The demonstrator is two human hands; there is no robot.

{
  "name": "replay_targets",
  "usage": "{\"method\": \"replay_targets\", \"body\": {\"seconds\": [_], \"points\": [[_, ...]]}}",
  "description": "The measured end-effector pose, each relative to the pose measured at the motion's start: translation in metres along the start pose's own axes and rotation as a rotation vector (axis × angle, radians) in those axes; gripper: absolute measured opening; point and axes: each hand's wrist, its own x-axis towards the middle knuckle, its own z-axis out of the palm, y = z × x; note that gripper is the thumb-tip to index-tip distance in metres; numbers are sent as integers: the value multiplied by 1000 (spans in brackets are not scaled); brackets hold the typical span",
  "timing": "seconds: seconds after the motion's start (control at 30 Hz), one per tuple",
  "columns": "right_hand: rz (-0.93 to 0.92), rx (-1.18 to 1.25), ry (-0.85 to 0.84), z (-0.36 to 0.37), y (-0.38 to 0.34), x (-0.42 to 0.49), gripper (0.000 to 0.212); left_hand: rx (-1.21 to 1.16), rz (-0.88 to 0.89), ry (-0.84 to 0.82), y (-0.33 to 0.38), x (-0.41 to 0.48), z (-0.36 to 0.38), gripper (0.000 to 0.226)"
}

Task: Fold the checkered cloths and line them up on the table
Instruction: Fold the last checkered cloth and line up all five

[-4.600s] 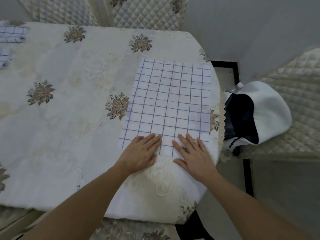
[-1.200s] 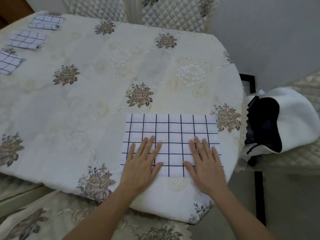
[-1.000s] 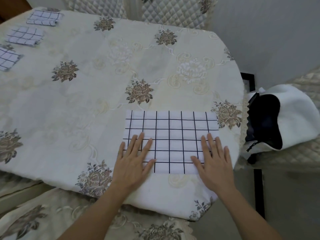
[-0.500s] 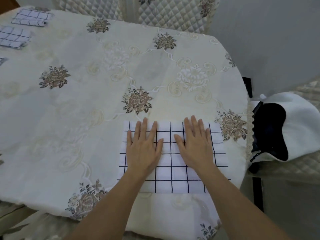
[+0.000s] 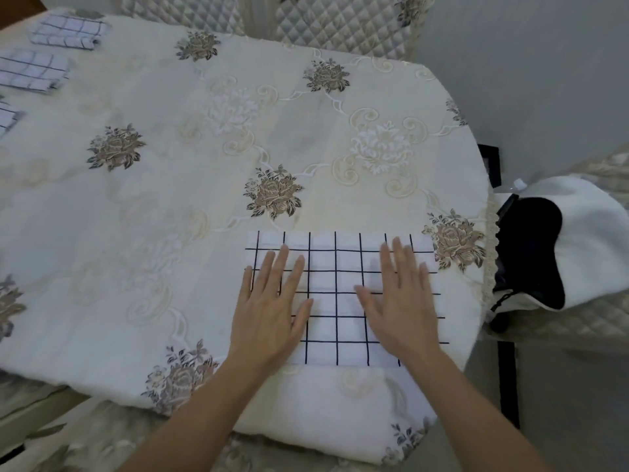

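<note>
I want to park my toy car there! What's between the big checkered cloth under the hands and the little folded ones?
Just bare tablecloth with a brown rose, between the checkered cloth and the folded cloths. The head view shows it.

We note a cream tablecloth (image 5: 204,206) with embroidered scrolls and brown rose motifs (image 5: 274,192), its near edge hanging down; quilted chair backs (image 5: 340,22) stand beyond the far edge; to the right, a white bag (image 5: 592,240) with a dark open mouth lies on a quilted seat (image 5: 578,328); a small white cap (image 5: 519,183) shows just beside its top; grey wall (image 5: 527,63) behind; grey floor (image 5: 561,403) below.
</note>
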Motion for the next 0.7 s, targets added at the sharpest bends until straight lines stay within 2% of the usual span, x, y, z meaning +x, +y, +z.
{"method": "replay_targets", "body": {"seconds": [0.07, 0.13, 0.23, 0.33, 0.6, 0.7], "points": [[-64, 38, -4, 5, -21, -16, 77, 19, 32, -38, 6, -11, 6, 65], [-53, 47, -25, 12, -28, -26, 78, 29, 37, -69, 8, -16, 12, 64], [-69, -35, -83, 20, -11, -39, 81, 51, 34, -102, 3, -21, 14, 64], [-82, -76, -72, 19, 18, -48, 82, 45, -7, -99, -9, -27, 13, 65], [98, -117, -89, 5, 62, -57, 87, 52, -52, -121, -36, -37, 2, 68], [103, -109, -98, 3, 65, -57, 86, 37, -42, -110, -36, -36, 4, 68]]}}
